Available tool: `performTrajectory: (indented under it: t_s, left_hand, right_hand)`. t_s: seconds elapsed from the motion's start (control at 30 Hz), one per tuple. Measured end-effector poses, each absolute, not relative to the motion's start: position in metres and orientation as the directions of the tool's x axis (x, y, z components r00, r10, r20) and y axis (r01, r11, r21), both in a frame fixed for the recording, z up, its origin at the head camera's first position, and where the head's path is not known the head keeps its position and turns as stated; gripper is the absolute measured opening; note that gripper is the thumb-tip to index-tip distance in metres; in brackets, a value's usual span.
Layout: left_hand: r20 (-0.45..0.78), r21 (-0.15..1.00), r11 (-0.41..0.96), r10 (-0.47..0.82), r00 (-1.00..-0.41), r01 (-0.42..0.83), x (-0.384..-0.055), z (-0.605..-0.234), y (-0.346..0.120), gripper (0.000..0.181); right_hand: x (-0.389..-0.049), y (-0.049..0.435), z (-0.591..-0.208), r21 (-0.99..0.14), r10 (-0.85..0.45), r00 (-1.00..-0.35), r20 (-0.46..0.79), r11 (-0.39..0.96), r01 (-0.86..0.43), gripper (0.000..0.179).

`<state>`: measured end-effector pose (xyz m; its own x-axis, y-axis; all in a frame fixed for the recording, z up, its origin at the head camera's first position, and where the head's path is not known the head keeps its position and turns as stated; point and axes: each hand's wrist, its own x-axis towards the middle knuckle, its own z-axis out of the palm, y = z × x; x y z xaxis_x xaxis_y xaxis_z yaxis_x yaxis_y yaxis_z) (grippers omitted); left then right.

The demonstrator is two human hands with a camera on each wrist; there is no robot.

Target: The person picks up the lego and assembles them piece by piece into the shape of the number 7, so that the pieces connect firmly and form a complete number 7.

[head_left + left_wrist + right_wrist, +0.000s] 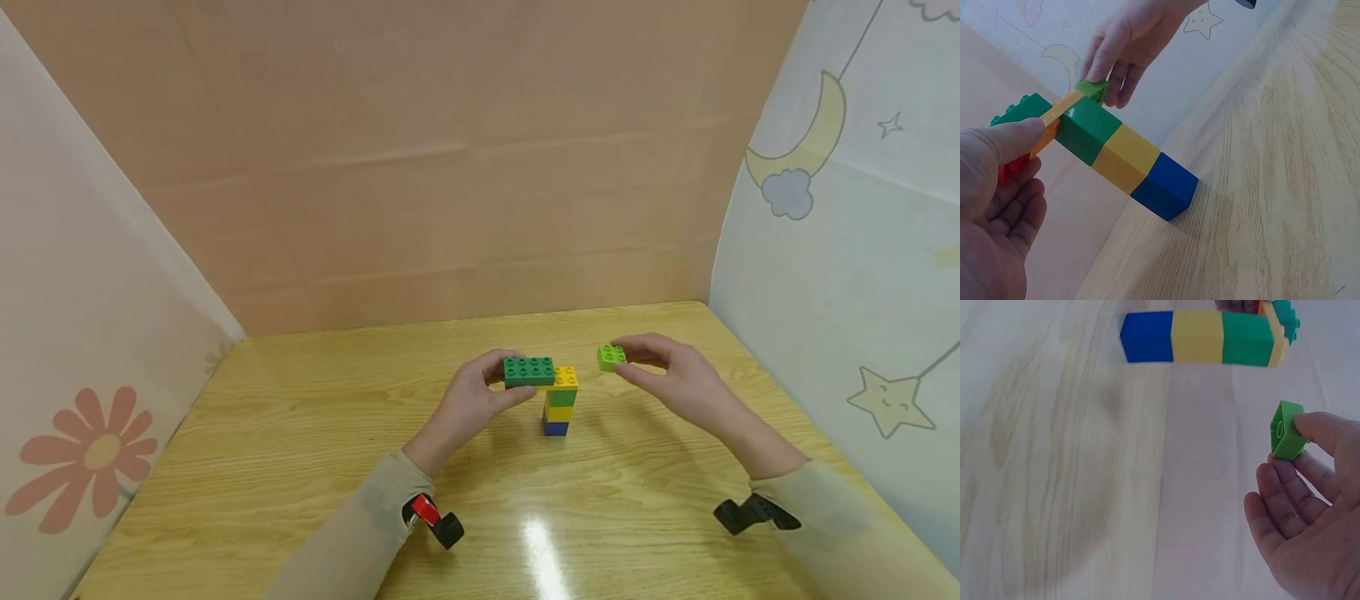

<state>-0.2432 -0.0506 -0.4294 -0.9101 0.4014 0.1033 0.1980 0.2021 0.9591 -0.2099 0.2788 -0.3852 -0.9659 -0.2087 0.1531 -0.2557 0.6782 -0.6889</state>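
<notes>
An upright tower of toy building blocks has a blue block [1166, 186] at its base, then a yellow block [1127, 157] and a green block [1089, 128]. A thin yellow plate [567, 377] caps it and juts out left. Upon that overhang sits a long dark green brick [528, 372], and a red brick [1013, 170] shows beneath. My left hand [467, 400] grips this overhanging end between thumb and fingers. To the tower's right, my right hand [678, 379] pinches a small lime green block [1289, 431], studs up, apart from the tower.
The tower's base appears to rest on the wooden table [337, 400]. A plain tan sheet [465, 167] hangs behind the table, with patterned white sheets on the left [75, 275] and right [885, 275].
</notes>
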Motion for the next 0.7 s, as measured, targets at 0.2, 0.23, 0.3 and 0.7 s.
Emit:
performTrajectory:
  t_s: [0.2, 0.23, 0.3, 0.7]
  left_hand:
    - [0.117, 0.955, 0.204, 0.403, -0.908, 0.214, -0.243, -0.431, -0.051, 0.047]
    - [0.121, 0.954, 0.205, 0.404, -0.907, 0.218, -0.243, -0.431, -0.051, 0.046]
    - [0.128, 0.952, 0.205, 0.406, -0.905, 0.227, -0.243, -0.431, -0.052, 0.046]
    - [0.135, 0.952, 0.199, 0.412, -0.901, 0.233, -0.243, -0.432, -0.052, 0.044]
  right_hand:
    - [-0.208, 0.261, -0.378, -0.712, -0.227, -0.959, 0.172, 0.644, -0.28, 0.046]
    - [-0.207, 0.259, -0.377, -0.713, -0.231, -0.958, 0.173, 0.641, -0.283, 0.046]
    - [-0.206, 0.255, -0.375, -0.718, -0.238, -0.956, 0.172, 0.634, -0.287, 0.046]
    - [-0.208, 0.238, -0.372, -0.733, -0.292, -0.943, 0.158, 0.605, -0.31, 0.043]
